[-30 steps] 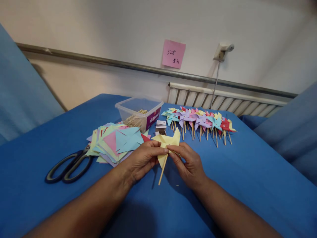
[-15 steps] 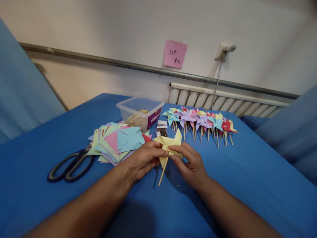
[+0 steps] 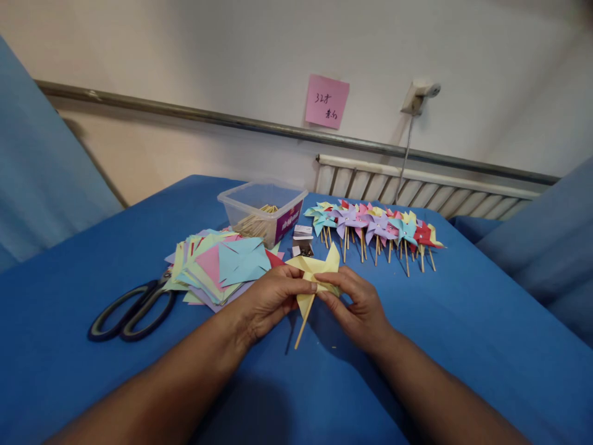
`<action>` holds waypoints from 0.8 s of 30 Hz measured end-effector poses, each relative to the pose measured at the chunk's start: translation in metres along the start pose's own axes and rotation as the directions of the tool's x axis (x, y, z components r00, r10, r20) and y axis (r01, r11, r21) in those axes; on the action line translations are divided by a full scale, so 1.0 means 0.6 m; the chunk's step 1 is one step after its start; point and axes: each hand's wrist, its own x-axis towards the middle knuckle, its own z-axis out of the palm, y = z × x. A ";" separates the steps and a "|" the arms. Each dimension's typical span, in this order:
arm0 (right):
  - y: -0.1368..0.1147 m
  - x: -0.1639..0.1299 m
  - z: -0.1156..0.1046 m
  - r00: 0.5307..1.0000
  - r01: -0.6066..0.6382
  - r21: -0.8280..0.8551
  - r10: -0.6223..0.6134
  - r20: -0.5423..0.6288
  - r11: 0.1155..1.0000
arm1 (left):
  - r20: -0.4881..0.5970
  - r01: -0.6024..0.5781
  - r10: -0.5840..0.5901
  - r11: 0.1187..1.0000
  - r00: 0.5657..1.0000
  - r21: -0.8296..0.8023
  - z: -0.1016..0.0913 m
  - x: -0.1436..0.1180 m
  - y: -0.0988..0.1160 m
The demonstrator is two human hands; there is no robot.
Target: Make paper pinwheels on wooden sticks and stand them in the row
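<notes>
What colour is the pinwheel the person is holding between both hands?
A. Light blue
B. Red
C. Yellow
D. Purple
C. The pinwheel pinched between the left hand and the right hand is yellow, with its wooden stick pointing down toward the blue table; the other colours appear only in the finished row and the paper stack.

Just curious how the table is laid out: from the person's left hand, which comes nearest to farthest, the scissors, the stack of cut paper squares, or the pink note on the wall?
1. Stack of cut paper squares, just beyond the left hand.
2. Scissors, farther to its left.
3. Pink note, up on the far wall.
</notes>
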 end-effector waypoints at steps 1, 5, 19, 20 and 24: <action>0.001 0.000 0.000 1.000 -0.001 -0.005 0.001 -0.002 1.000 | -0.006 0.007 -0.007 1.000 1.000 0.001 0.001 -0.001 0.000; 0.004 0.000 0.001 1.000 0.005 -0.018 -0.005 -0.012 1.000 | -0.031 0.015 -0.015 1.000 0.999 0.006 0.003 -0.002 0.001; 0.005 0.000 0.001 1.000 0.013 -0.066 -0.014 -0.017 0.998 | -0.055 -0.013 0.011 0.999 0.998 -0.031 0.001 -0.005 0.003; 0.005 0.001 0.001 1.000 0.012 -0.064 -0.013 -0.016 0.998 | -0.040 -0.021 0.020 0.999 0.999 -0.032 0.001 -0.005 0.003; 0.004 0.002 0.000 1.000 0.004 -0.057 -0.004 -0.003 0.998 | 0.003 -0.006 0.006 1.000 1.000 0.017 0.003 -0.006 0.002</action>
